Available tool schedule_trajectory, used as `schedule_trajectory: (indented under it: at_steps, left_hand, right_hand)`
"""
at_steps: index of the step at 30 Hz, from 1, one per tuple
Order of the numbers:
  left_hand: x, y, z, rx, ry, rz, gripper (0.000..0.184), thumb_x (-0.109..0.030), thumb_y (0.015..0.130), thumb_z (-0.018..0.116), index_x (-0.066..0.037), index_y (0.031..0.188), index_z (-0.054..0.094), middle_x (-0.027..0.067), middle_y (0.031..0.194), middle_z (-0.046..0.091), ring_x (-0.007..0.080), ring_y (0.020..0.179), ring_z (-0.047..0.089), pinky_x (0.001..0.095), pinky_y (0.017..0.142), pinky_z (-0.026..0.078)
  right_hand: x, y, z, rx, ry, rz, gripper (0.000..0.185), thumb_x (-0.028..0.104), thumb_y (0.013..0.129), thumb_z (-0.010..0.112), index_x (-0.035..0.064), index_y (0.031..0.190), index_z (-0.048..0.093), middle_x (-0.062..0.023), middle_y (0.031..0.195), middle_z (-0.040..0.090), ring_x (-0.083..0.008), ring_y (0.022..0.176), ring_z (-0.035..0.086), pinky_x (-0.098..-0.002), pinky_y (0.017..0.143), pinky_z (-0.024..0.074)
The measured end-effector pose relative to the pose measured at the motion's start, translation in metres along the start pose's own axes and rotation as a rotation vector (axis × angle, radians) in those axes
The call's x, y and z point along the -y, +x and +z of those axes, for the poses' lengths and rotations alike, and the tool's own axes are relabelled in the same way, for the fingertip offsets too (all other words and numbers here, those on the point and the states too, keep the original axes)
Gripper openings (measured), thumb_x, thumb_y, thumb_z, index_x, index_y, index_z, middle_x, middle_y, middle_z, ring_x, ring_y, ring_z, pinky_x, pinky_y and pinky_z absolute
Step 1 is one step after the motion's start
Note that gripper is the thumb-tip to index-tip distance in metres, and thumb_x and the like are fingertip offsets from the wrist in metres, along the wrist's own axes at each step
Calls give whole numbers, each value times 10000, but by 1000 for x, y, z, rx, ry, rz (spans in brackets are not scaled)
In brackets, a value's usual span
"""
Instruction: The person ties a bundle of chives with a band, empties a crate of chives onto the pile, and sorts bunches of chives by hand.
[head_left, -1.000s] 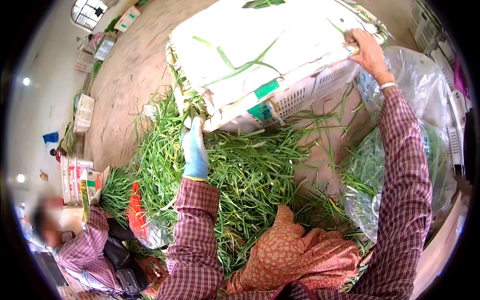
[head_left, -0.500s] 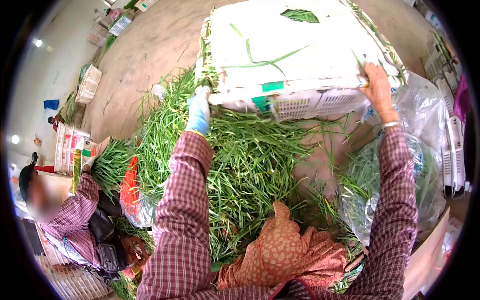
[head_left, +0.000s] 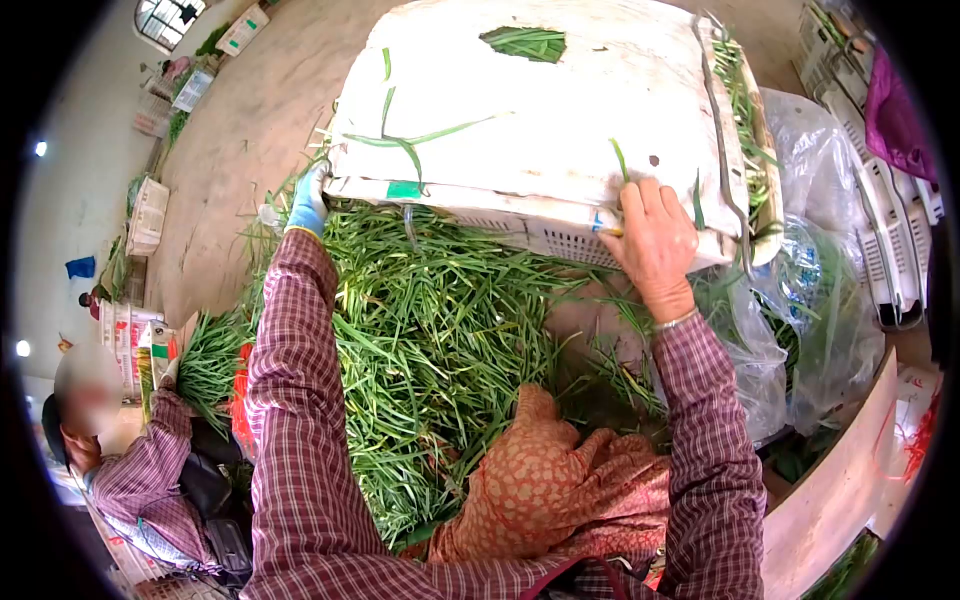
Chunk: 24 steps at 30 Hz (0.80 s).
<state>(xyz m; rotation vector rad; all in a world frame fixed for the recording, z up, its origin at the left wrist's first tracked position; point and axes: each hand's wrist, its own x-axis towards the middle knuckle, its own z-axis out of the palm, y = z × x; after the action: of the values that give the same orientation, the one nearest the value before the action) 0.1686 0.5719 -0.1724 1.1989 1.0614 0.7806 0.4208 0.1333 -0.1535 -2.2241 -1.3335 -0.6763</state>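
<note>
A white crate [head_left: 570, 235] packed with green stalks lies across the top centre, covered by a white sheet [head_left: 560, 110] with a hole showing green. My left hand [head_left: 309, 200], in a blue and white glove, grips the crate's near left corner. My bare right hand [head_left: 655, 235] has its fingers curled over the near edge, right of centre, holding the rim and sheet. Loose stalks lie on the sheet. Below the crate spreads a large heap of green stalks [head_left: 430, 350], beside the orange patterned cloth [head_left: 540, 490] over my lap.
Clear plastic bags [head_left: 800, 300] with greens stand at the right, near stacked white crates [head_left: 890, 230] and a cardboard sheet [head_left: 830, 490]. At the lower left a person [head_left: 150, 480] sits holding a green bunch [head_left: 210, 365]. More crates [head_left: 148, 215] line the left wall.
The crate has turned, and its right end now sits nearer me. My left hand has stayed on its left corner. My right hand has shifted left and down in view, still on the near edge.
</note>
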Motion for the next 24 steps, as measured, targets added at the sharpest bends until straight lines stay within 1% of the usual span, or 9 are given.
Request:
schedule_trajectory:
  at_steps: [3,5,6,8,10,13,16,20,24]
  left_hand:
    - [26,-10,-19,96,90,95,348,-245,880,553,-29,1148,598,92,1096,639,181,961,617,309,798,520]
    - [39,-57,-3,21,165,100,384,-347,901,522,-35,1107,611,80,984,649,185,832,612,309,748,512]
    - [43,-91,22,-82,80,99,379,-413,865,544,-53,927,645,28,693,558,142,649,503,305,591,429]
    - [48,-166,46,-26,274,244,410,-416,877,541,-20,886,647,43,717,556,182,653,469,372,628,411]
    - [37,-243,90,-107,212,-29,692,-523,825,603,52,1201,523,228,1162,560,325,1043,535,427,899,442]
    - [86,-299,131,-141,-90,57,774,-449,807,684,45,1320,381,166,1243,515,241,1189,474,334,1041,368]
    - [87,-342,124,99,-164,-1,698,-321,817,722,31,1315,384,131,1225,525,216,1154,494,302,978,414]
    - [101,-391,31,109,450,334,786,-306,758,773,16,1344,360,196,1364,420,288,1267,409,393,1046,364]
    - [170,-457,-138,-382,855,188,889,-347,695,812,20,1355,342,219,1301,449,319,1217,438,416,1031,375]
  right_hand:
    - [-29,4,3,65,13,5,538,272,503,827,100,917,529,-66,888,543,-229,824,553,-331,698,487]
    - [-65,7,2,83,-7,1,527,241,543,820,88,960,534,-93,936,558,-266,871,564,-363,746,492]
    - [-90,8,3,90,-22,-36,524,223,551,813,82,974,536,-104,953,562,-284,890,566,-379,770,488]
    - [-147,14,10,157,-36,-89,598,198,548,817,60,1059,538,-126,1043,576,-336,968,558,-409,853,463]
    - [-196,18,11,157,19,-48,711,113,557,815,46,1192,502,-138,1126,569,-341,1048,537,-397,910,427]
    - [-247,26,14,310,-111,-15,754,56,586,787,56,1260,450,-120,1095,544,-330,1050,516,-426,903,406]
    - [-253,22,14,383,-196,-3,703,19,662,723,59,1297,423,-131,1170,532,-335,1108,498,-420,948,398]
    - [-166,27,-30,306,-103,-175,523,-6,788,573,44,1294,448,-143,1269,510,-329,1200,461,-388,1035,355]
    - [21,17,-64,187,279,-257,438,104,868,558,39,1293,476,-155,1264,520,-316,1203,465,-383,1055,324]
